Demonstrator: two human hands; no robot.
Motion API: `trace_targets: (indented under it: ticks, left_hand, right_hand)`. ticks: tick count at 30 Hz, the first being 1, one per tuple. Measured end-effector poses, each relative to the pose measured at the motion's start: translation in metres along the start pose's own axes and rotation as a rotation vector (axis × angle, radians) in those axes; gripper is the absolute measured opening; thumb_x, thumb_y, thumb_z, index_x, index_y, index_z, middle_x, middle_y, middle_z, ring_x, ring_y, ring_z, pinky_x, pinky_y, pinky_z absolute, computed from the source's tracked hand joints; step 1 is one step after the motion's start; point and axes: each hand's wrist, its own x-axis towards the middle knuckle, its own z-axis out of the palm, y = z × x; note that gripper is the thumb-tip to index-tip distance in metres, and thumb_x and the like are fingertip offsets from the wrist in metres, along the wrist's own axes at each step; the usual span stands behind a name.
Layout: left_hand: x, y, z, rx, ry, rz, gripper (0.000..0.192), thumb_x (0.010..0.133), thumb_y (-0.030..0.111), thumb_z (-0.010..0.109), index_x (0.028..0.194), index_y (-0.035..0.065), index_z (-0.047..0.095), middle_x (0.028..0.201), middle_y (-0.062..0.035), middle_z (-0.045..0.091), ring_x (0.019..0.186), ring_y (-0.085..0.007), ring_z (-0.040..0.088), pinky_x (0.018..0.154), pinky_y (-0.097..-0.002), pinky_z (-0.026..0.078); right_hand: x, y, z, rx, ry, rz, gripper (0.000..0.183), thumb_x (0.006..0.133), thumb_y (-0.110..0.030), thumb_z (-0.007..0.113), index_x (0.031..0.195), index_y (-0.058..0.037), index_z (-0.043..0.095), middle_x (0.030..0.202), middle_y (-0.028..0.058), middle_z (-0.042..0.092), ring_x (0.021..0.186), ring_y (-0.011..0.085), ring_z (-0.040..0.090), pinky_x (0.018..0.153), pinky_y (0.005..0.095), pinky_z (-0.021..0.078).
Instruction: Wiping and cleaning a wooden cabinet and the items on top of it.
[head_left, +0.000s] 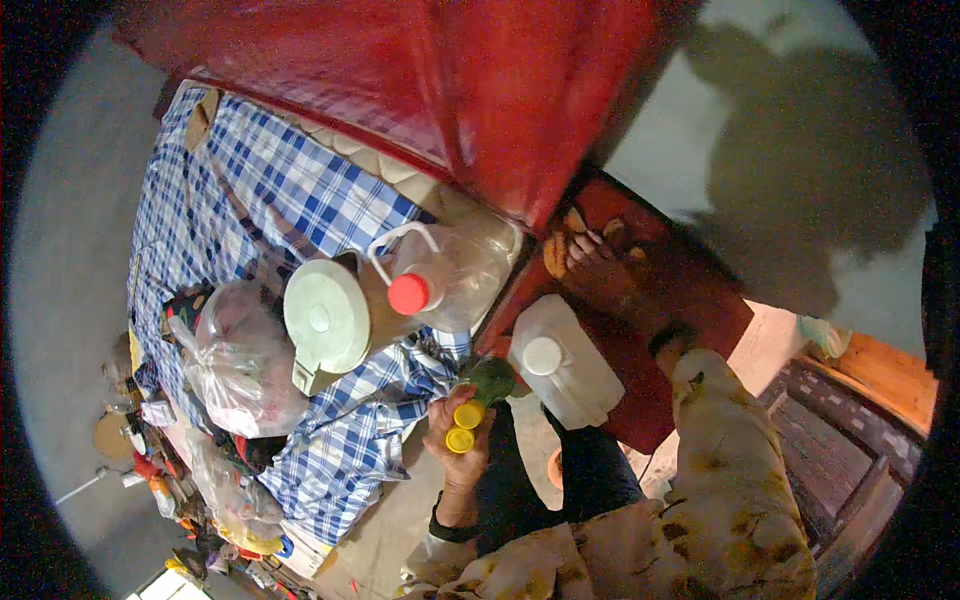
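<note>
My left hand (450, 442) is closed around two small bottles with yellow caps (469, 414); a green bottle body (491, 379) shows beyond the fingers. Reaching across a dark red tabletop (645, 405), my right hand (596, 262) lies in shadow among small brown and orange items (555, 255). Whether its fingers grip one of them is unclear. Between the hands stands a translucent white jug (570, 375) with a white cap. To its left is a large clear plastic jug (472, 259) with a red cap and white handle.
A container with a pale green lid (327, 315) and a tied plastic bag (244, 375) sit on a blue-and-white checked cloth (322, 180). Red panels (390, 60) rise behind. Mixed clutter (180, 487) lines the far left. A dark wooden panelled piece (825, 450) stands at right.
</note>
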Motion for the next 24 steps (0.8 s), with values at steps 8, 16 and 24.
trace_targets:
  ticks: [8, 16, 24]
  left_hand:
    - [-0.004, 0.006, 0.004, 0.07, -0.033, 0.044, 0.034, 0.063, 0.0, 0.073, 0.095, 0.0046, 0.061, 0.093, -0.0092, 0.066, 0.078, -0.0209, 0.057, 0.073, -0.0316, 0.047]
    - [-0.002, -0.002, 0.009, -0.002, -0.121, 0.025, 0.03, 0.069, -0.001, 0.067, 0.098, 0.0006, 0.059, 0.099, -0.0126, 0.064, 0.088, -0.0238, 0.059, 0.08, -0.035, 0.046]
    - [0.001, 0.001, 0.0, 0.032, -0.141, 0.05, 0.03, 0.071, 0.001, 0.068, 0.1, -0.0012, 0.06, 0.099, -0.0116, 0.062, 0.09, -0.0218, 0.058, 0.082, -0.0339, 0.045]
  right_hand:
    - [0.021, 0.007, -0.017, 0.551, 0.063, 0.678, 0.053, 0.086, -0.036, 0.048, 0.12, 0.004, 0.047, 0.131, 0.0195, 0.041, 0.129, 0.0333, 0.03, 0.11, 0.0469, 0.0177]
    - [-0.07, 0.022, 0.019, 0.294, 0.205, 1.171, 0.052, 0.087, -0.032, 0.049, 0.124, 0.0044, 0.044, 0.135, 0.0196, 0.038, 0.13, 0.0368, 0.028, 0.107, 0.0523, 0.0201]
    - [-0.197, 0.012, -0.026, 0.424, -0.707, 1.501, 0.046, 0.089, -0.036, 0.04, 0.129, -0.0127, 0.045, 0.131, 0.0169, 0.045, 0.126, 0.0338, 0.034, 0.103, 0.044, 0.0297]
